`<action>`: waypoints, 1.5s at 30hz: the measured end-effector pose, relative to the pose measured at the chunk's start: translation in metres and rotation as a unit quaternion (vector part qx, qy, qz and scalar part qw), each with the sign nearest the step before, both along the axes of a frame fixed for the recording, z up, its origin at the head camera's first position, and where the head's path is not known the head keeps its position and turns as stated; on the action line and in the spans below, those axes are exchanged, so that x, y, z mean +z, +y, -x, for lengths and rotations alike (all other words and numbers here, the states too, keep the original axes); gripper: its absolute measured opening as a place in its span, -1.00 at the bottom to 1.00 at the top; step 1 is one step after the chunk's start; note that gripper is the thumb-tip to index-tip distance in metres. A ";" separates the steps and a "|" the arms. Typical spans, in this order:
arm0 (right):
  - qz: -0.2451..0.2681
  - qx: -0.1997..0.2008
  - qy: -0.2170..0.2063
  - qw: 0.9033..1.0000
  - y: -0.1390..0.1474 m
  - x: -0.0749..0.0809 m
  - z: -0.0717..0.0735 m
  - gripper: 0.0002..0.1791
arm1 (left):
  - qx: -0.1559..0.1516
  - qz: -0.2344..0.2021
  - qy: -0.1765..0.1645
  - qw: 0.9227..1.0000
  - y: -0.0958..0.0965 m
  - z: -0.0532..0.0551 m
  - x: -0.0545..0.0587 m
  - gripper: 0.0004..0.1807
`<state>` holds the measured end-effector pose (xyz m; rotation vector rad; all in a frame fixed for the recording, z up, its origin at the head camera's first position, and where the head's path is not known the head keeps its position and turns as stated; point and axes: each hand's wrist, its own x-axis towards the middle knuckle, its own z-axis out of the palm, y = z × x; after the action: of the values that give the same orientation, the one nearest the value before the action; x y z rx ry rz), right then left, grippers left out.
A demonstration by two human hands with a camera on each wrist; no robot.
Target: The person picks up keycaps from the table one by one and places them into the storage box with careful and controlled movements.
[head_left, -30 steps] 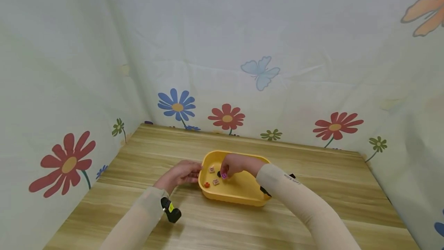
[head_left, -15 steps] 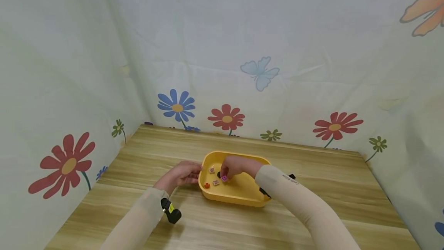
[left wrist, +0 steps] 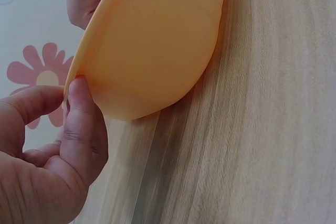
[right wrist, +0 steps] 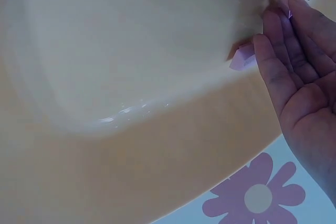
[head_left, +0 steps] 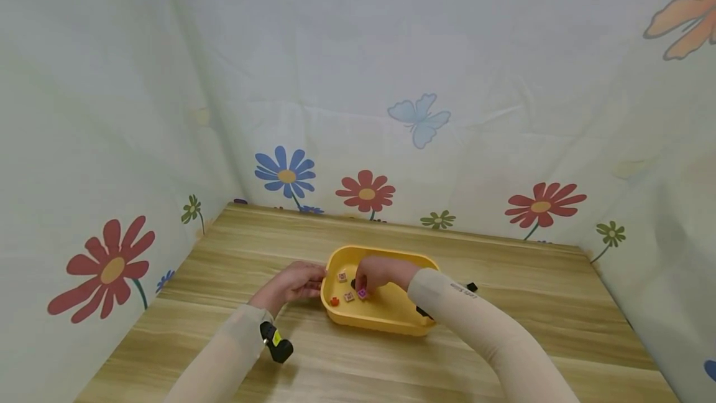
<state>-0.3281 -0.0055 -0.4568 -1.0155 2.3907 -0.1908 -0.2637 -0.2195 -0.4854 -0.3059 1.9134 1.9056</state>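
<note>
A yellow tray (head_left: 386, 322) with rounded corners stands on the table. My left hand (head_left: 294, 280) pinches its left rim between thumb and fingers, clearly seen in the left wrist view. My right hand (head_left: 381, 271) reaches down inside the tray and pinches a small purple block (head_left: 362, 293) close over the tray floor. Left of it lie two small pale pink blocks with patterned tops, one pale pink block (head_left: 342, 277) farther back and the other nearer, plus an orange-red piece (head_left: 334, 301). A dark piece (head_left: 353, 283) shows beside my right fingers, partly hidden.
The wood-grain table (head_left: 252, 229) spreads around the tray on all sides. A white curtain (head_left: 475, 67) printed with flowers and butterflies hangs behind it and along both sides. A black camera (head_left: 276, 342) sits on my left wrist.
My right hand and the purple block have shifted slightly toward the near side of the tray. My left hand keeps its place on the rim.
</note>
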 end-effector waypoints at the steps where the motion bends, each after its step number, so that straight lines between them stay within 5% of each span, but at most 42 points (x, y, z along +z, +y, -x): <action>1: -0.001 0.001 0.001 1.000 0.000 0.000 0.000 -0.82 | 0.000 -0.001 0.000 1.000 0.000 0.000 0.000 -0.49; 21: -0.017 0.021 0.033 0.999 -0.004 -0.004 -0.002 -0.82 | -0.005 -0.002 0.004 1.000 -0.001 0.000 -0.003 -0.49; 30: -0.027 0.004 0.008 1.000 -0.003 0.003 -0.002 -0.83 | -0.006 -0.003 0.010 1.000 -0.002 0.000 -0.003 -0.49; 45: -0.018 0.008 0.023 1.000 0.021 0.052 0.000 -0.75 | -0.009 -0.002 0.013 1.000 -0.002 0.001 -0.005 -0.47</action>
<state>-0.3278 0.0157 -0.4044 -1.0316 2.4180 -0.1200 -0.2643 -0.2213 -0.4900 -0.2642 1.9228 1.9107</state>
